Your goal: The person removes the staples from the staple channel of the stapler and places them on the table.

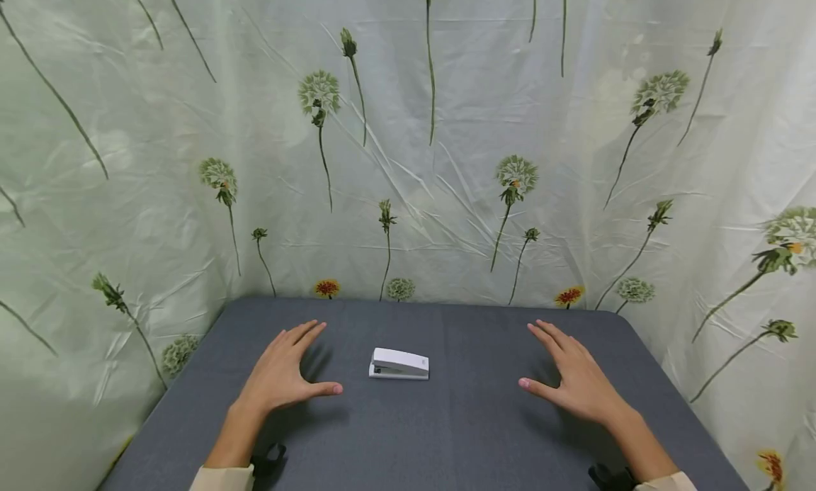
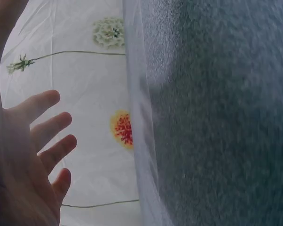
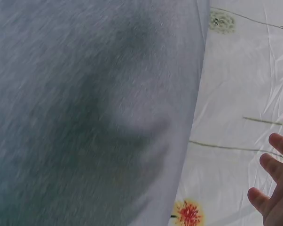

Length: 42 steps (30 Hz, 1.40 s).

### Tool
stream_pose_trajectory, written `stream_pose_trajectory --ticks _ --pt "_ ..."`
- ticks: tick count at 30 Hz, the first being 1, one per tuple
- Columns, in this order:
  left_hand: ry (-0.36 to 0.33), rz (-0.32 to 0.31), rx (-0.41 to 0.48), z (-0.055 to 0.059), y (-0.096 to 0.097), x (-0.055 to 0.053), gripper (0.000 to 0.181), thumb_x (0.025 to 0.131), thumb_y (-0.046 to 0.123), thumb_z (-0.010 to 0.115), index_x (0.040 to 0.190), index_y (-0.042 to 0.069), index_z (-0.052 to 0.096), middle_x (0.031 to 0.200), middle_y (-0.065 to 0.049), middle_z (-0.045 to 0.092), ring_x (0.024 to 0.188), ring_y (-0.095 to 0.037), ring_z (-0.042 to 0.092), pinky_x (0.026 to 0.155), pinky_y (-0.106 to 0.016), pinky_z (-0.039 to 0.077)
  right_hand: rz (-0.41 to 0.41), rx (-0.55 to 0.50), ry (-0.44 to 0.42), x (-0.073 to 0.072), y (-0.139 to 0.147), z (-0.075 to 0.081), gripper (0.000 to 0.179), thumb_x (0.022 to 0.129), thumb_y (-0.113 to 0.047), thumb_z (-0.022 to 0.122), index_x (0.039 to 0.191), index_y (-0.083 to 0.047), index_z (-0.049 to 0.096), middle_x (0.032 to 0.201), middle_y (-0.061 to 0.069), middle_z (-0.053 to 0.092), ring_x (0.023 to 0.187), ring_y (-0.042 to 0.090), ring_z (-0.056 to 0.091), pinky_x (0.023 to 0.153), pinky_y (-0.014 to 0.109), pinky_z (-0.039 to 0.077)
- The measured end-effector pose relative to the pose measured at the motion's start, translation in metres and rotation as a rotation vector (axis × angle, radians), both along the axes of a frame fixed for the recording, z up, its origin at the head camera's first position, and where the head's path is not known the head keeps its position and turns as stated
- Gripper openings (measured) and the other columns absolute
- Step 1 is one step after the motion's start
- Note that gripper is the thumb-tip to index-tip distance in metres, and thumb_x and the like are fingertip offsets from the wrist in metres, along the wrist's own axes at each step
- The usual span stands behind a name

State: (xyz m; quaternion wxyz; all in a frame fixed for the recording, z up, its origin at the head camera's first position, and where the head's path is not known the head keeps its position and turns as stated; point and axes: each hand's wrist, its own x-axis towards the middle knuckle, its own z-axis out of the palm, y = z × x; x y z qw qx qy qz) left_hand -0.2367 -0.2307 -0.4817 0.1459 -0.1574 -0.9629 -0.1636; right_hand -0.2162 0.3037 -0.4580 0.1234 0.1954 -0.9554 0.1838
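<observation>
A white stapler (image 1: 399,363) lies on the dark grey tabletop (image 1: 440,434), its long side running left to right. My left hand (image 1: 280,374) hovers to the left of it, thumb spread wide from the straight fingers and nothing held. On the other side, farther from the stapler, my right hand (image 1: 574,377) is held over the table in a mirrored pose, also holding nothing. In the left wrist view the left hand (image 2: 33,146) shows spread fingers. Only fingertips and part of the right hand (image 3: 278,188) show in the right wrist view.
Behind and around the table hangs a pale curtain (image 1: 408,172) printed with dandelions and red-orange flowers. Dark straps with small devices (image 1: 270,459) sit at both wrists, below light sleeves (image 1: 223,478). Shadows of the hands fall on the tabletop.
</observation>
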Motion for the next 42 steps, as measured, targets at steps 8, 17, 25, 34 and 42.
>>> stream_pose_trajectory --ticks 8,17,25,34,42 --pt "-0.018 -0.004 0.019 -0.003 0.012 -0.008 0.119 0.062 0.09 0.072 0.156 0.022 0.047 0.158 -0.01 0.049 0.139 -0.039 0.05 0.109 -0.066 0.038 0.017 -0.022 -0.006 -0.011 -0.022 -0.004 0.094 0.088 -0.06 0.074 0.164 -0.029 0.028 0.167 0.01 0.032 0.148 0.042 0.038 0.111 0.071 0.027" --pt "-0.041 -0.03 0.036 -0.006 0.026 -0.014 0.116 0.062 0.091 0.071 0.155 0.026 0.048 0.157 -0.007 0.049 0.141 -0.037 0.05 0.11 -0.065 0.038 0.043 -0.067 -0.017 -0.014 -0.055 -0.005 0.094 0.088 -0.063 0.073 0.164 -0.031 0.028 0.168 0.005 0.032 0.148 0.039 0.04 0.111 0.071 0.03" --pt "-0.065 -0.053 0.057 -0.008 0.039 -0.018 0.116 0.06 0.09 0.073 0.155 0.026 0.049 0.155 -0.006 0.052 0.14 -0.035 0.05 0.11 -0.065 0.039 0.091 -0.088 -0.026 -0.023 -0.089 -0.007 0.093 0.087 -0.066 0.071 0.162 -0.025 0.033 0.166 0.002 0.036 0.148 0.035 0.041 0.113 0.068 0.033" --pt "-0.109 -0.074 0.065 -0.02 0.052 -0.026 0.117 0.058 0.089 0.075 0.153 0.025 0.051 0.153 -0.007 0.054 0.139 -0.034 0.051 0.109 -0.065 0.04 0.138 -0.12 -0.054 -0.034 -0.129 -0.016 0.091 0.087 -0.066 0.07 0.161 -0.026 0.036 0.165 0.002 0.04 0.149 0.033 0.042 0.115 0.065 0.034" --pt "-0.139 -0.06 0.105 -0.023 0.063 -0.029 0.109 0.057 0.085 0.08 0.148 0.028 0.057 0.149 -0.005 0.057 0.138 -0.031 0.053 0.11 -0.062 0.04 0.154 -0.174 -0.086 -0.042 -0.163 -0.027 0.089 0.087 -0.066 0.07 0.159 -0.024 0.04 0.162 0.003 0.043 0.149 0.031 0.042 0.115 0.062 0.035"
